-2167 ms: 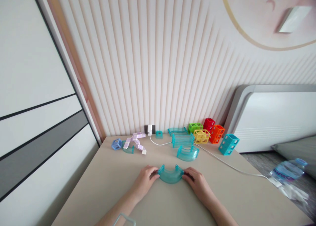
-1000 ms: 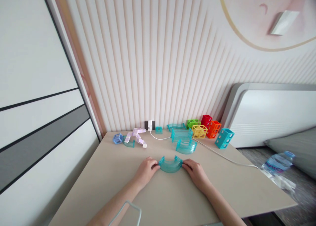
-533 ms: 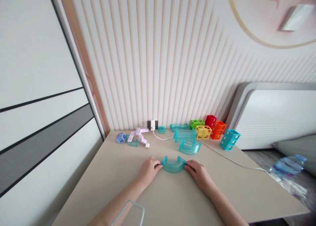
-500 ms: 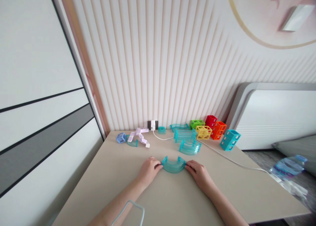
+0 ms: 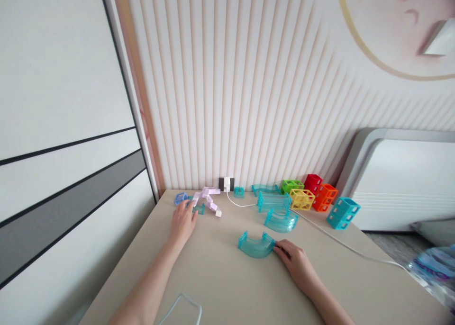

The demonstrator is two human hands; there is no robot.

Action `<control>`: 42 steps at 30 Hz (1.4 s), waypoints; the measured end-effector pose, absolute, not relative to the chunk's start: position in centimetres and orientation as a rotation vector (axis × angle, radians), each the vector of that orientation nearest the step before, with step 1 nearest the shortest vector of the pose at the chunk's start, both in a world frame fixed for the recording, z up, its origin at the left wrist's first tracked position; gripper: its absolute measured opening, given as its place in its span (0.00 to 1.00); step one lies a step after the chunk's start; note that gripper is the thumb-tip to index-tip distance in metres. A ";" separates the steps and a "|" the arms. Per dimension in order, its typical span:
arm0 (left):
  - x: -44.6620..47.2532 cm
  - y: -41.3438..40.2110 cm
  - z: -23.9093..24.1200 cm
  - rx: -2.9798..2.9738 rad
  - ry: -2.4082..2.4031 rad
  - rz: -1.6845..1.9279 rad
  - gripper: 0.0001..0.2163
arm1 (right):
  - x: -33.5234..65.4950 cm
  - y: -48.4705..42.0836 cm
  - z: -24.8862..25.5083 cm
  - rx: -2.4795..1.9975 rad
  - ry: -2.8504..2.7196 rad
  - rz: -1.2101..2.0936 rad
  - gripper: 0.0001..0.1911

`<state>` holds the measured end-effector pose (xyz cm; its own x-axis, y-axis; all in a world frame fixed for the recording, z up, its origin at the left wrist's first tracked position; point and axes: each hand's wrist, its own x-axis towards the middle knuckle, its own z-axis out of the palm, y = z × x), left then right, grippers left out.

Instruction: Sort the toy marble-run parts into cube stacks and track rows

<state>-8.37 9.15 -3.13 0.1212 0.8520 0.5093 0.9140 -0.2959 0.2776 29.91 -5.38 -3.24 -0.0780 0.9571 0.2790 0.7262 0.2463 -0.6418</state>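
Note:
A teal see-through curved track piece lies on the beige table. My right hand pinches its right end with closed fingers. My left hand is stretched out to the far left, fingers apart, reaching a small teal curved piece beside a pale lilac zigzag piece and a blue cube frame. Whether the left fingers touch the small piece I cannot tell.
Near the wall lie more teal track pieces and open cube frames in green, yellow, red, orange and teal. A white cable runs from a wall plug across the table's right side. A water bottle is at the right edge.
My left hand has let go of the curved track's left end and moved up and left to the pieces by the wall. My right hand stays on the track's right end.

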 end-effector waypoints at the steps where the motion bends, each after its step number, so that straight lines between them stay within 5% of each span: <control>1: -8.4 9.3 -3.4 -2.245 -1.841 -0.893 0.17 | 29.9 -5.4 -3.3 -1.534 -1.865 0.448 0.16; 10: -7.7 9.8 -4.9 -2.392 -1.842 -0.870 0.17 | 29.9 -5.3 -3.3 -1.528 -1.855 0.432 0.18; 19: -7.2 10.2 -6.1 -2.358 -1.916 -0.909 0.27 | 29.7 -5.4 -3.1 -1.528 -1.845 0.438 0.18; 42: -7.7 9.5 -4.4 -2.376 -1.826 -0.789 0.09 | 30.0 -5.3 -3.4 -1.535 -1.840 0.450 0.17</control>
<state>-7.73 9.55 -4.37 0.1765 0.8923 0.4155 0.9141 -0.3052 0.2671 29.98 -5.35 -3.39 -0.0641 0.9570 0.2829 0.7181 0.2411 -0.6528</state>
